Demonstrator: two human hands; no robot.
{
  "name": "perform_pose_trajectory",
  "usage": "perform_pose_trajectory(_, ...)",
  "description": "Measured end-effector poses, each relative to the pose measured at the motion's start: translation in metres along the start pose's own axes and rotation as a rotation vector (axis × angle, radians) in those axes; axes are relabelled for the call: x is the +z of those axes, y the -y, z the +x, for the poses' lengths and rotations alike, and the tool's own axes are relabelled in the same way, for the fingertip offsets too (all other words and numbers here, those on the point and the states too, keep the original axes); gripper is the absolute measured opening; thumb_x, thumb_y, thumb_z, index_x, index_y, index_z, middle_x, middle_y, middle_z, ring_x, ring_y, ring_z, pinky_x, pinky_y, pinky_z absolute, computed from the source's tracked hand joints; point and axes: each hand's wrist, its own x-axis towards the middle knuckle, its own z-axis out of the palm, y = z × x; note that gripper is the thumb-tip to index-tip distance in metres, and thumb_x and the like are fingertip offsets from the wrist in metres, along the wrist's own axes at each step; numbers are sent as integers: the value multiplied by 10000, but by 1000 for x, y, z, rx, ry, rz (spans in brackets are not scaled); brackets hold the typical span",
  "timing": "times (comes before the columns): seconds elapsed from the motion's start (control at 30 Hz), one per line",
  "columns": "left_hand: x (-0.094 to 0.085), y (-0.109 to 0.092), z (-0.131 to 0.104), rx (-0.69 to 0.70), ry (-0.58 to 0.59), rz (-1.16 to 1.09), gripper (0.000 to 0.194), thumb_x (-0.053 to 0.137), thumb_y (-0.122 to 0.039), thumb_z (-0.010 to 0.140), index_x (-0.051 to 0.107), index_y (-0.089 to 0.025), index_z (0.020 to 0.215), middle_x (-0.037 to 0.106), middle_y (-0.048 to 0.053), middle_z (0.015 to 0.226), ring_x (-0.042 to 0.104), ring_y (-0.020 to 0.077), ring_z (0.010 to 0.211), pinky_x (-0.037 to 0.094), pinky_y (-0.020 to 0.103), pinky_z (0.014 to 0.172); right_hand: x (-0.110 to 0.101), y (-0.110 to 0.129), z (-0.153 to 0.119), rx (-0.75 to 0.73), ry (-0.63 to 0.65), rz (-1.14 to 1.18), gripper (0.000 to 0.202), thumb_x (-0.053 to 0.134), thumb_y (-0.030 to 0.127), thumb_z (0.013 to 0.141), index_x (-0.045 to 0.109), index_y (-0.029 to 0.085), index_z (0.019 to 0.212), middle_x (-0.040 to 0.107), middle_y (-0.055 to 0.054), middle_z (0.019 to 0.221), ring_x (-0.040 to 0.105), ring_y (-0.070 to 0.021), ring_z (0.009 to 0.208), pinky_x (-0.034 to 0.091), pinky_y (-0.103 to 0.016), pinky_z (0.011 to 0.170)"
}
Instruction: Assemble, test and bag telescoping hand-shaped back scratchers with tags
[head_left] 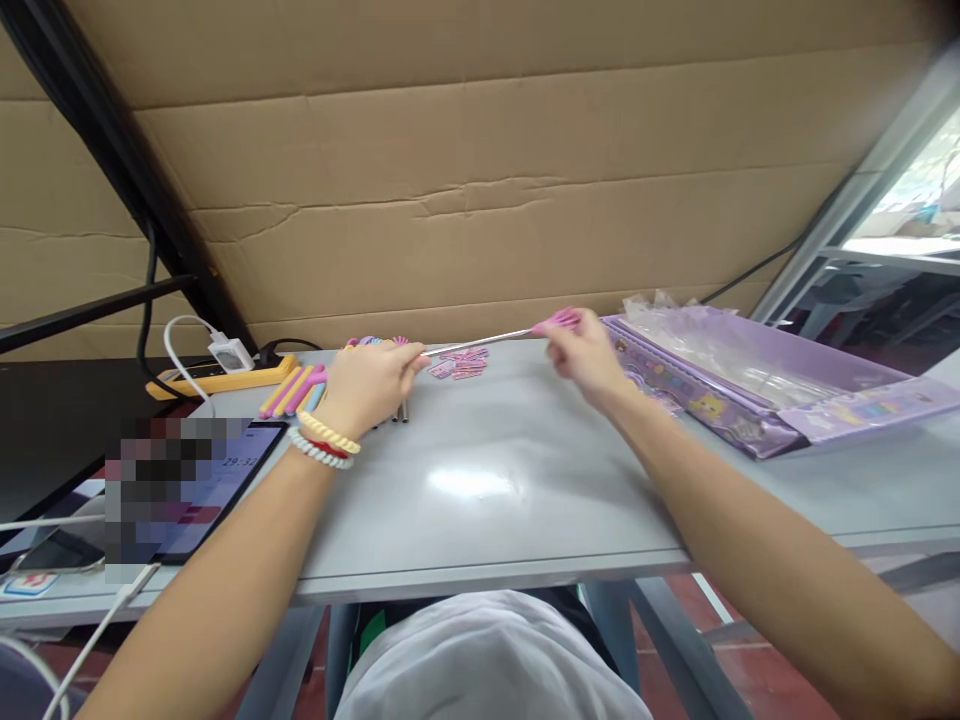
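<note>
Tablet [202,480] screen partly blurred; pink cards [459,365] unreadable

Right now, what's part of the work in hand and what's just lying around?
In hand:
left hand and right hand, pinching the two ends of a thin metal rod with a pink tip
pink tags under it
colored sticks

Lying about:
purple box
tablet
yellow power strip

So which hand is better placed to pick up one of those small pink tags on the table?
Probably the left hand: it sits right beside the pink tags, while the right hand is farther off, pinching the rod's pink end.
</note>
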Motion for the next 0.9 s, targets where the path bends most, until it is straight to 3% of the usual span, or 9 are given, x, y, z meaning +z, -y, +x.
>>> perform_pose_trajectory(0.1,1,-30,-2,45,27,-6,413,288,-421,933,662,-250,974,695,45,802,626,206,703,294,293,518,36,7,-39,9,470,3,450,643,425,730,340,232,1001,469,91,559,411,-87,446,319,-200,407)
perform_pose_trajectory(0.2,4,-37,-4,63,47,-45,407,285,-418,938,650,-240,959,682,44,764,617,193,660,279,284,500,43,5,-52,-11,643,-22,460,556,467,811,261,242,1084,491,80,597,428,-97,465,350,-217,433)
perform_pose_trajectory(0.43,9,-30,-4,131,126,-189,368,331,-427,925,629,-224,999,691,49,810,637,211,746,380,286,588,25,-2,-36,-283,556,-486,328,458,473,870,424,195,1041,558,-11,696,499,-153,589,371,-276,544)
perform_pose_trajectory(0.53,12,-29,-5,158,138,-268,330,391,-423,906,570,-198,1068,684,55,834,634,217,763,403,292,627,21,1,-36,-373,563,-568,432,469,450,867,405,175,1194,565,-20,705,504,-167,594,371,-282,553)
perform_pose_trajectory(0.63,15,-29,-6,193,142,-325,276,374,-385,920,544,-192,1019,666,48,812,622,202,737,395,283,619,20,2,-36,-433,528,-556,552,504,436,851,331,168,1301,536,2,662,468,-152,538,359,-269,518)
perform_pose_trajectory(0.7,16,-29,-6,231,139,-341,249,357,-356,929,549,-201,961,655,38,802,610,189,724,382,275,608,20,2,-34,-502,497,-515,449,543,425,828,442,180,1191,525,6,652,449,-135,525,352,-256,505)
perform_pose_trajectory(0.77,17,-29,-6,264,125,-350,242,347,-326,933,556,-206,916,650,34,821,603,180,742,377,270,613,20,2,-33,-589,466,-484,261,584,431,798,549,187,883,523,-7,652,440,-121,541,347,-250,515)
perform_pose_trajectory(0.83,17,-30,-6,281,112,-352,252,334,-307,935,561,-205,895,649,35,839,601,178,767,375,269,622,20,3,-32,-620,452,-466,340,603,455,777,481,184,611,497,-7,600,420,-109,536,332,-248,514)
perform_pose_trajectory(0.9,16,-32,-6,287,122,-345,277,312,-312,941,560,-202,885,649,36,828,599,179,752,364,271,606,20,4,-32,-549,459,-431,440,598,481,773,421,180,506,452,7,520,396,-98,505,307,-244,492)
